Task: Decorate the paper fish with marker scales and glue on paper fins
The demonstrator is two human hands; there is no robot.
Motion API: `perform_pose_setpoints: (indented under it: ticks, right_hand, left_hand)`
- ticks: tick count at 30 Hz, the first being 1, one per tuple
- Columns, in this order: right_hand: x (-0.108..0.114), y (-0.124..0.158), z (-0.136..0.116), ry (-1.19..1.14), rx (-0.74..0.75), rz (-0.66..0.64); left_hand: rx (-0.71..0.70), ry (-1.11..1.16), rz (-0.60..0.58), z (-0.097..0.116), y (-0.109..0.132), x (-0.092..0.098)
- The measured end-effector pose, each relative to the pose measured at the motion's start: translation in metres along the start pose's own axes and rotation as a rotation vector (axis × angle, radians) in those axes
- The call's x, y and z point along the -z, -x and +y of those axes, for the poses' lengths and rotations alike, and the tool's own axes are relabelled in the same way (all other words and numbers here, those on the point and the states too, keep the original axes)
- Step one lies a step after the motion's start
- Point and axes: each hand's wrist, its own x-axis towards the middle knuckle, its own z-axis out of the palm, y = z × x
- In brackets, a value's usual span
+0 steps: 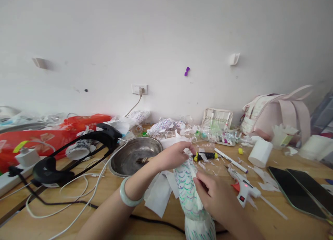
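A white paper-covered tube-like form [184, 189], drawn over with green and purple scale shapes, stands in front of me at the table's near side. My left hand [174, 156] is at its top end, fingers curled over the rim. A strip of white paper runs down its right side, and my right hand [214, 189] pinches this strip with thumb and forefinger. Below the scaled part, a narrowed band leads into a lower section with green strokes. Just behind my left hand lies a yellow and black tool handle [205, 156], its other end hidden.
A metal bowl [122, 165] with a brush stands left of my hands. To the right are a white marker [230, 160], a glue gun [246, 189] with a red light, a paper roll [260, 152] and dark tablets [293, 191]. Cables and a black headset [49, 172] lie left.
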Motion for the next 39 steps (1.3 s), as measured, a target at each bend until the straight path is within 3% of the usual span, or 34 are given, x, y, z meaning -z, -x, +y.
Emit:
perform_pose_setpoints:
  ticks: [10,19,24,28,32,34,39]
  right_hand:
    - [-0.004,-0.01,0.001,0.026,-0.102,-0.131]
    - [-0.003,-0.011,0.004,-0.023,-0.124,-0.139]
    - [0.011,0.0,0.013,-0.083,-0.217,-0.075]
    - [0.025,0.034,0.044,-0.086,-0.466,-0.04]
    - [0.023,0.072,0.102,-0.027,-0.746,-0.293]
    - [0.016,0.083,0.128,-0.032,-0.87,-0.223]
    - [0.001,0.077,0.149,-0.069,-0.916,-0.226]
  left_hand:
    - [0.059,-0.012,0.034,-0.008,-0.007,0.0]
    - [0.078,0.053,0.0,-0.012,-0.013,-0.001]
    - [0.064,0.112,-0.037,-0.015,-0.015,-0.001]
    - [-0.043,0.228,-0.083,-0.024,-0.021,-0.001]
    - [-0.206,0.428,-0.196,-0.029,-0.021,0.001]
    - [-0.26,0.498,-0.241,-0.028,-0.019,0.004]
    - [-0.377,0.515,-0.275,-0.025,-0.013,0.01]
